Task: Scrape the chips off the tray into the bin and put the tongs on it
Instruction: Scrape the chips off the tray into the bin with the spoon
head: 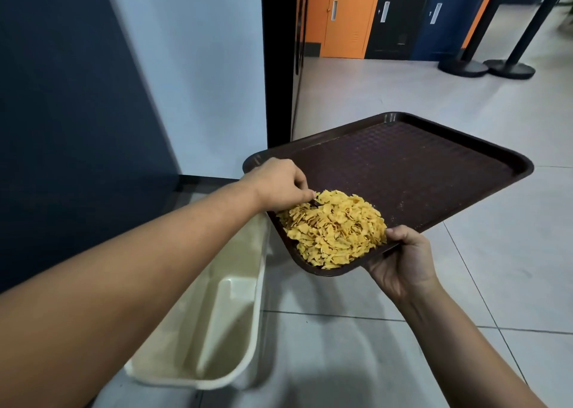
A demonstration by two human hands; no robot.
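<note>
Here, from left to right: a cream, smooth-walled plastic bin stands on the grey tiled floor. My left hand, fingers curled, pinches a dark tool tip at the edge of the heaped yellow, flaky chips. They fill the near corner of the brown, textured rectangular tray, tilted over the bin. My right hand grips its near rim.

Looks like some workplace or school hallway. Got metal lockers in orange, black, blue, plus stanchion posts on tiled floor.
</note>
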